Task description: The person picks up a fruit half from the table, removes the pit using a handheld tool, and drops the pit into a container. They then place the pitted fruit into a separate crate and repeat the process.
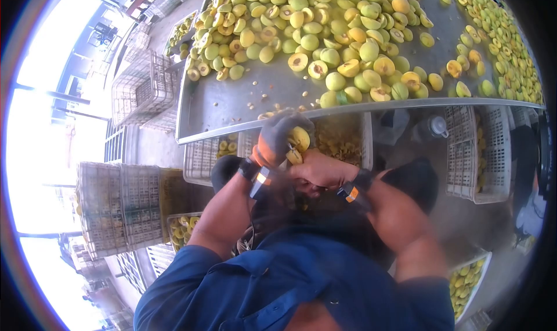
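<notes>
Both hands meet just below the near edge of the table. My left hand [277, 138], in a dark grey glove with an orange cuff, is wrapped around a yellow fruit [298, 139], which sits against the glove's fingers right under the table's rim. My right hand [318, 169] is bare and closed tight just beside and below it, knuckles up; I cannot tell what it grips, since the fingers hide it. Each wrist carries one dark band with an orange patch, two bands in all.

Straight ahead the metal table [232, 101] slopes away, its near left part bare apart from scattered pits and scraps. Beyond that lies a heap of yellow-green fruit [313, 35], whole ones and cut halves mixed, far too many to count, and a second spread of fruit [493, 40] on the right side.

Under the table's edge stand white plastic crates: one [342, 139] directly behind my hands holding yellow pieces, one [481, 157] to the right, well apart. A clear bottle [434, 128] stands between them. To my left rises a stack of empty crates [116, 206], with one low crate of fruit [183, 226] beside my left forearm, and another crate of fruit [467, 281] near my right elbow.
</notes>
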The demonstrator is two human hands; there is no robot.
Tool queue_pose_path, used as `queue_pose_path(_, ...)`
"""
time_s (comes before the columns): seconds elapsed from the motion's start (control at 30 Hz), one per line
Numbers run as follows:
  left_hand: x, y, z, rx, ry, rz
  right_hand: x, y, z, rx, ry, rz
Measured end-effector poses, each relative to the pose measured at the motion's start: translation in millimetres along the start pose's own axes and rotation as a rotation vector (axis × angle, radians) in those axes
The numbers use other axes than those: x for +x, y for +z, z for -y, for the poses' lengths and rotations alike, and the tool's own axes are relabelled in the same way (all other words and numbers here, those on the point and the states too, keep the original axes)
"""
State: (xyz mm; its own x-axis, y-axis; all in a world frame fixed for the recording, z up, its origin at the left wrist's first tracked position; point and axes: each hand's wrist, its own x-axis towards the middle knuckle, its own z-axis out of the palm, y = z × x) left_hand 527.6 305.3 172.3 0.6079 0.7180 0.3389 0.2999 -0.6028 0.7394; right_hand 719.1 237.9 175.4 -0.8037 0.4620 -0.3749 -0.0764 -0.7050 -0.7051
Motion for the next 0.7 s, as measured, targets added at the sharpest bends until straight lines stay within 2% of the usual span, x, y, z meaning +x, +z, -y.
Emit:
queue_pose_path(0.1, -16.4, 1.9, 15.6, 0.482, -0.037, -0.183, -1.6, -5.9, 0.5, -0.147, -0.059, -0.035)
queue_pose_path(0.13, -16.9, -4.9, 15.9, 0.387, -0.076, -0.261, -3.6, -4.0, 1.5, -0.158, -0.063, -0.048)
queue_pose_path(0.23, -28.0, -35.8, -4.3, 0.403, -0.209, -0.283, 6.5, -8.6, -6.5, -0.294, 0.035, -0.192)
queue_pose_path(0.27, -36.9, -47.6, -0.3, 0.533, -0.215, -0.267, 14.1, -12.4, -15.0, -0.353, 0.085, -0.257)
queue_pose_path(0.37, -86.7, -88.4, 33.4, 0.720, -0.137, -0.379, 34.1, -32.6, -42.9, -0.168, 0.173, -0.347)
queue_pose_path(0.4, -114.6, -105.2, 57.9, 0.458, -0.333, -0.548, 38.9, -36.7, -50.5, -0.192, 0.176, -0.373)
queue_pose_path(0.47, -139.2, -135.2, 57.1, 0.295, -0.785, -0.692, 44.0, -43.9, -63.4, -0.228, 0.172, -0.441)
queue_pose_path(0.5, -136.4, -148.7, 42.7, 0.408, -1.044, -0.682, 47.6, -48.5, -64.6, -0.264, 0.178, -0.458)
queue_pose_path(0.57, -167.8, -164.1, 95.0, 0.715, -0.793, -0.750, 54.2, -55.6, -66.6, -0.354, 0.208, -0.477)
queue_pose_path(0.6, -148.8, -162.6, 89.6, 0.563, -0.769, -0.777, 56.7, -60.1, -67.3, -0.363, 0.220, -0.479)
queue_pose_path(0.7, -49.3, -125.1, 49.7, 0.442, -0.639, -0.677, 52.5, -47.6, -48.9, -0.203, 0.099, -0.435)
